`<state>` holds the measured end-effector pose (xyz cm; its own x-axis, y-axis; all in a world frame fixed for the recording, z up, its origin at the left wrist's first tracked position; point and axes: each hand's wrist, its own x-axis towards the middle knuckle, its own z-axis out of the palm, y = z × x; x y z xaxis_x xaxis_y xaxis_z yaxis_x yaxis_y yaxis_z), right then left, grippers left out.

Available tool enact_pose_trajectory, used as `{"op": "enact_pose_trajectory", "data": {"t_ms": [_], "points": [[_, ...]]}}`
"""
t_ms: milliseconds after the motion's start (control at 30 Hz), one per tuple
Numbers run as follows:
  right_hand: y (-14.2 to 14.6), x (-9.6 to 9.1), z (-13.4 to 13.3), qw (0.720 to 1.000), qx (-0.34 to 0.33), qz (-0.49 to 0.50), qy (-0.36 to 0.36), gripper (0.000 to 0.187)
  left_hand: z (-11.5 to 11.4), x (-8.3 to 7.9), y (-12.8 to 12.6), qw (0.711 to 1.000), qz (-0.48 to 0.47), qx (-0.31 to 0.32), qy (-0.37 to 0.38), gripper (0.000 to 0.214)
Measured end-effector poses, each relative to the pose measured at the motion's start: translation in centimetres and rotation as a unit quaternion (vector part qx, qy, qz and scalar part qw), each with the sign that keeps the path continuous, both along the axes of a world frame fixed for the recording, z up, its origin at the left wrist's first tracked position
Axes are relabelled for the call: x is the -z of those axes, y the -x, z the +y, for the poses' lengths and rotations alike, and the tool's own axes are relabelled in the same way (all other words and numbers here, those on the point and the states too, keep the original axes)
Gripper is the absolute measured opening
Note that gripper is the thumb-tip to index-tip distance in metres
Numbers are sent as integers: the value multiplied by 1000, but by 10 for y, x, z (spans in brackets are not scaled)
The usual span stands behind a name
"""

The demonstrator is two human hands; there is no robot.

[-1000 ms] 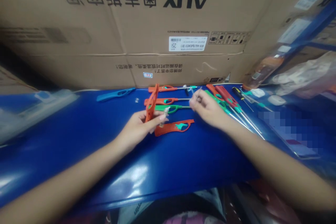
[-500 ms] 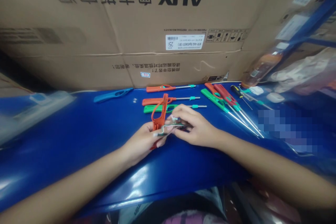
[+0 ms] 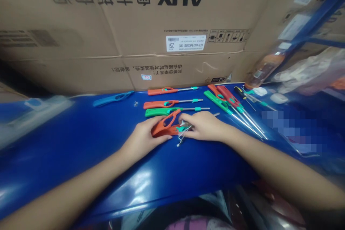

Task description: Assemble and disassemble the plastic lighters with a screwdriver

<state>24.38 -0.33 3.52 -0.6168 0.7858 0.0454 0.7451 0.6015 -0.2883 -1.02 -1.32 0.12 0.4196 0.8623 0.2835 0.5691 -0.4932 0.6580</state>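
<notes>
cardboard (image 3: 115, 45) stands behind the blue surface (image 3: 94, 172). three lighters (image 3: 151, 105) lie in a row just beyond the hands, metal rods (image 3: 187, 101) fitted; these look finished, as do three bunched lighters (image 3: 228, 96) on the right. a blue handle (image 3: 111, 99) lies well apart on the left with no rod showing, so it seems incomplete. the left hand (image 3: 142, 134) grips an orange casing (image 3: 161, 126) over the middle of the surface, its looped end tilted up. the right hand (image 3: 205, 125) pinches a wired part (image 3: 185, 126) beside the casing, loose leads (image 3: 180, 139) hanging down. a thin rod (image 3: 216, 114) pokes out past the right hand; whether it joins the wired part is hidden. this unit looks about midway: the insides sit at least partly outside, and the casing does not look closed. smallest are metal bits (image 3: 136, 104), loose near the blue handle, apparently unused.
</notes>
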Motion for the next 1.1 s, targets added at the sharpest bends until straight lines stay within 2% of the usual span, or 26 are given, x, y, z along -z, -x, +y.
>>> {"op": "enact_pose_trajectory", "data": {"t_ms": [133, 233, 333, 400, 467, 533, 600, 667, 733, 833, 1000, 1100], "points": [[4, 6, 1, 1000, -7, -23, -9, 28, 0, -3, 3, 1000, 22, 15, 5, 45], [-1, 0, 2, 999, 17, -3, -33, 24, 3, -6, 9, 998, 61, 10, -9, 50], [-16, -13, 11, 994, 75, 30, -67, 19, 7, -10, 17, 995, 101, 12, -16, 49], [-34, -23, 22, 982, 146, 52, -112, 24, 9, -14, 19, 994, 101, 18, -32, 48], [-58, -31, 37, 956, 246, 56, -151, 34, 9, -16, 19, 994, 84, 20, -60, 48], [-89, -35, 53, 905, 392, 24, -164, 37, 9, -17, 17, 994, 68, 19, -87, 46], [-123, -36, 66, 845, 520, -15, -125, 41, 8, -16, 14, 992, 65, 30, -103, 41], [-156, -33, 75, 811, 574, -24, -108, 45, 8, -12, 12, 990, 66, 51, -112, 37], [-183, -27, 80, 789, 607, -30, -88, 45, 9, -8, 11, 988, 67, 68, -118, 33], [-209, -18, 84, 773, 630, -31, -62, 44, 11, -4, 10, 988, 64, 70, -122, 31], [-222, -6, 91, 770, 636, -22, -45, 34, 12, -1, 10, 990, 52, 55, -116, 37], [-223, -1, 93, 766, 640, -10, -62, 41, 10, 1, 10, 991, 55, 59, -111, 40]]}}
